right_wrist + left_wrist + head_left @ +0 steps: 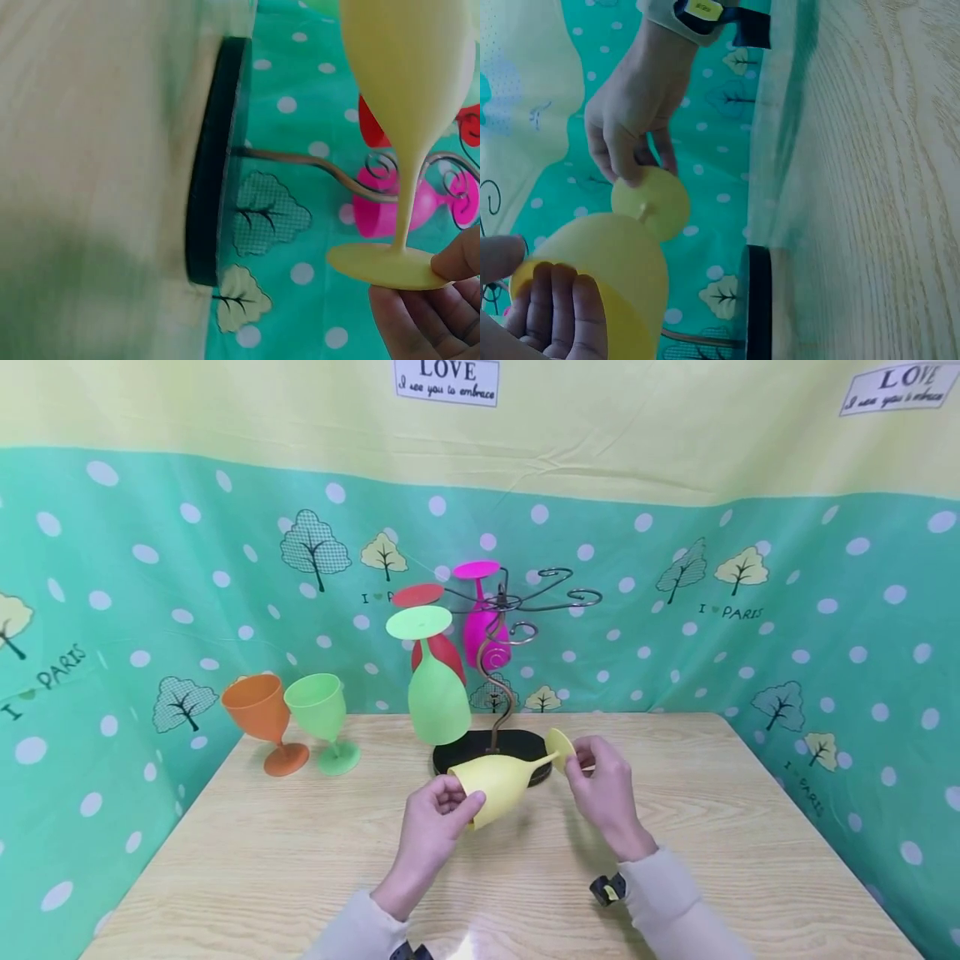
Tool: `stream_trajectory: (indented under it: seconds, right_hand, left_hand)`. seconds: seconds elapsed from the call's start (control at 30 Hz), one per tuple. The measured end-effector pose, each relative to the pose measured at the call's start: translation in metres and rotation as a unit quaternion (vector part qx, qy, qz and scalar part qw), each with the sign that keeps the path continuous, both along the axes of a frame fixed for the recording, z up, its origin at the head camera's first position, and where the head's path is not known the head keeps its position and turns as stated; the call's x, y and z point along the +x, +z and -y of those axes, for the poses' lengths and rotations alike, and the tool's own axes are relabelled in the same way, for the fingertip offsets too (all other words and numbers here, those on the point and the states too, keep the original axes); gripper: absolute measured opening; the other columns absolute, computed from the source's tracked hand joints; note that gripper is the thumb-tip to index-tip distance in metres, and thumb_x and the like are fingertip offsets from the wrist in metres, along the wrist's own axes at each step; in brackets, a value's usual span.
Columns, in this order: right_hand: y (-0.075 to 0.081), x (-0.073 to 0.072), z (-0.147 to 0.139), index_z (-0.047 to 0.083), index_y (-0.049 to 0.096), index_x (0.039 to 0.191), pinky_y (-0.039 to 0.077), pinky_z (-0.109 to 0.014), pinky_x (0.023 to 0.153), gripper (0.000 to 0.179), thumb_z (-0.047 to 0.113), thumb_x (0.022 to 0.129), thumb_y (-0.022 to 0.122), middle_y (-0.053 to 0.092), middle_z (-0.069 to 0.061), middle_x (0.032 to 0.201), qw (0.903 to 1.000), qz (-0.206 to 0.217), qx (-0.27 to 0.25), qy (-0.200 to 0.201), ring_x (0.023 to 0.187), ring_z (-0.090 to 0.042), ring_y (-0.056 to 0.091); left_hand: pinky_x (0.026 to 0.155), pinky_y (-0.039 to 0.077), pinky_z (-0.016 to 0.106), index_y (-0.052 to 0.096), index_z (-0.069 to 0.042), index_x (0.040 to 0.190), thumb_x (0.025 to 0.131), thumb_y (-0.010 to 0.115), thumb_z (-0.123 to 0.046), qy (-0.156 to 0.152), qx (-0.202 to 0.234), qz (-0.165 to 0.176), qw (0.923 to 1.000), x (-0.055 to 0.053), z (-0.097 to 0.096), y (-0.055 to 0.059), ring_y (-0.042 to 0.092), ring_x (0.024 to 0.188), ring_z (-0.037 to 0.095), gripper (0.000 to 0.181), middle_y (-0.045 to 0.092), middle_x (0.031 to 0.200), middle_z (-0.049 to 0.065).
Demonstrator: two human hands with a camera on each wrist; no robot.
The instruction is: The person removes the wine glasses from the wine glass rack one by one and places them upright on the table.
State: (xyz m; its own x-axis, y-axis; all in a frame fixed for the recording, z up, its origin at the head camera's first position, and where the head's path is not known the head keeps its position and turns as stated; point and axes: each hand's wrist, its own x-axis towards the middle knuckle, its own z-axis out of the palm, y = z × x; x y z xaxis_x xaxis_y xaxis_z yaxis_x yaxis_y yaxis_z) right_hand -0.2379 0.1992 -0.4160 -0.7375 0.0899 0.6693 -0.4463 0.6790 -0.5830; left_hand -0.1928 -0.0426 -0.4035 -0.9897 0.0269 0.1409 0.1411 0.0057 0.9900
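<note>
Over the desk (712, 843), the main risk is to the metal stand (525, 743): three upside-down goblets hang at or left of its thin, wavy pole, so a bump from your forearm or a tug on one arm might rock it off balance. Of those, the light green hanging goblet (438, 702) is nearest to you and could be knocked loose if you swing up carelessly; the red goblet (446, 656) close behind it might go too, while the pink goblet (483, 639) sits farther back. The yellow goblet (498, 781) lies tilted in the air before the stand's base, its foot toward your right; raise it abruptly and its bowl may clip that base. Your left grip (435, 822) holds the bowl's mouth, thumb outside and fingers inside, so squeezing hard could flex the rim (622, 291) if the wall is soft. Your right grip (606, 781) pinches only the edge of the foot (375, 266); should your left let go first, the bowl's weight would likely twist it downward, levering on the slim stem (407, 202).
</note>
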Motion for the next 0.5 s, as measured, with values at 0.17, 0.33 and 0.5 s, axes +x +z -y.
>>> stream_trajectory:
  seconds: [0.17,0.33,0.5]
  right_hand:
    - [-0.004,0.004,0.006,0.001,0.065,0.097,0.054,-0.023,0.058,0.016,-0.002,0.082,0.065,0.063,-0.003,0.076,0.9979,0.050,-0.039,0.010,0.069,-0.014,0.061]
    - [-0.007,0.006,0.009,0.002,0.065,0.097,0.053,-0.024,0.054,0.015,-0.001,0.082,0.064,0.063,-0.004,0.076,0.9916,0.099,-0.081,0.017,0.068,-0.017,0.060]
    - [-0.009,0.007,0.013,0.002,0.064,0.098,0.055,-0.025,0.053,0.015,-0.001,0.084,0.062,0.062,-0.007,0.079,0.9797,0.149,-0.128,0.038,0.069,-0.019,0.060]
  left_hand:
    - [0.056,0.050,0.023,0.065,-0.001,0.083,0.083,0.075,-0.017,0.015,-0.027,-0.026,0.9992,0.002,0.002,0.004,0.057,0.063,0.015,0.019,0.061,0.072,0.006]
    - [0.062,0.052,0.024,0.067,-0.005,0.083,0.085,0.072,-0.015,0.019,-0.084,-0.085,0.9927,0.005,0.005,0.007,0.059,0.068,0.015,0.011,0.063,0.078,0.003]
    - [0.061,0.054,0.023,0.066,-0.011,0.080,0.085,0.070,-0.008,0.045,-0.154,-0.174,0.9717,0.008,0.007,0.011,0.059,0.064,0.009,0.007,0.063,0.073,-0.004]
